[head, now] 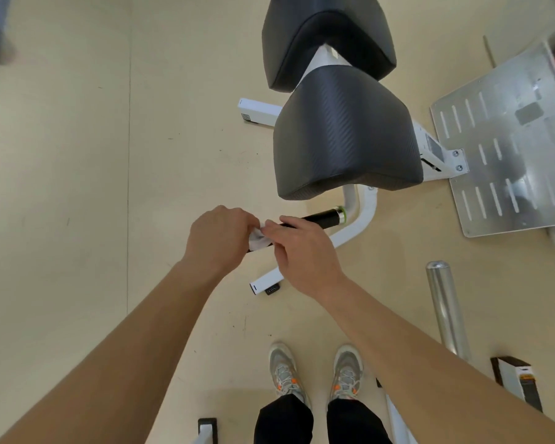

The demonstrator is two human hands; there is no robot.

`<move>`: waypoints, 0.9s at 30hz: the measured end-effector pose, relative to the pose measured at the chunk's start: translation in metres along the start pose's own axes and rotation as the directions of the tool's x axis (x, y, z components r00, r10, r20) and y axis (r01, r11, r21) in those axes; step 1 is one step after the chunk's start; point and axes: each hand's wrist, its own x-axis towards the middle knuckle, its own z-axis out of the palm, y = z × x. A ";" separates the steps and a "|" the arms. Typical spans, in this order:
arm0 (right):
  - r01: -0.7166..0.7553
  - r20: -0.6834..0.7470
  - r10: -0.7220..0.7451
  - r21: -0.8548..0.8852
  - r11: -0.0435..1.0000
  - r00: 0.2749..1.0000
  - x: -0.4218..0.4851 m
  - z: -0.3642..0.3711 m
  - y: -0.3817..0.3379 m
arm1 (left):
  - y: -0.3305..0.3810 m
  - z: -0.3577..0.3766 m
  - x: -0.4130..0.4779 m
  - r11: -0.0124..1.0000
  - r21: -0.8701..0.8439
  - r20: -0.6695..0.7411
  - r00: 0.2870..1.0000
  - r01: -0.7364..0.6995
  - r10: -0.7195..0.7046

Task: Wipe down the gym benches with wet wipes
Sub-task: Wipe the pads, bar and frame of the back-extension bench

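Note:
A white wet wipe (259,239) is bunched between my two hands, just in front of the bench. My left hand (220,237) grips its left side with curled fingers. My right hand (302,251) pinches its right side with fingertips. The wipe lies over the near end of a black handle grip (326,217) with a green and chrome ring. Behind it stands the bench's black padded seat (343,133), with a second black pad (327,36) further back. Both pads sit on a white frame (350,233).
A perforated metal footplate (507,139) lies on the right. A chrome bar (446,306) stands at the lower right beside a white and black frame end (516,379). My two shoes (314,370) stand on the beige floor (77,187) close to the frame's foot (266,283).

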 end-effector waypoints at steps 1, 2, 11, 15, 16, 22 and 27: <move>-0.007 0.026 0.007 0.006 1.000 1.000 0.002 -0.002 -0.009 | -0.002 -0.005 -0.007 1.000 -0.003 0.003 1.000 0.020 -0.020; -0.020 0.058 0.020 0.008 1.000 0.998 0.004 -0.006 -0.017 | -0.003 -0.011 -0.014 0.999 -0.016 0.013 0.999 0.051 -0.050; -0.300 0.223 0.263 0.150 0.942 0.939 0.002 -0.122 -0.064 | 0.036 -0.061 -0.070 0.904 -0.426 -0.111 0.989 0.044 -0.101; -0.363 0.280 0.314 0.142 0.921 0.907 -0.016 -0.189 -0.084 | 0.073 -0.095 -0.100 0.837 -0.547 -0.115 0.988 0.020 -0.099; -0.370 0.291 0.320 0.137 0.919 0.902 -0.021 -0.204 -0.090 | 0.083 -0.104 -0.108 0.829 -0.559 -0.119 0.989 0.008 -0.090; -0.386 0.242 0.371 0.018 0.922 0.897 -0.054 -0.284 -0.115 | 0.140 -0.153 -0.149 0.825 -0.555 -0.173 0.985 -0.102 0.005; -0.483 0.175 0.486 -0.066 0.873 0.856 -0.085 -0.333 -0.118 | 0.165 -0.177 -0.174 0.907 -0.410 -0.120 0.992 -0.091 0.045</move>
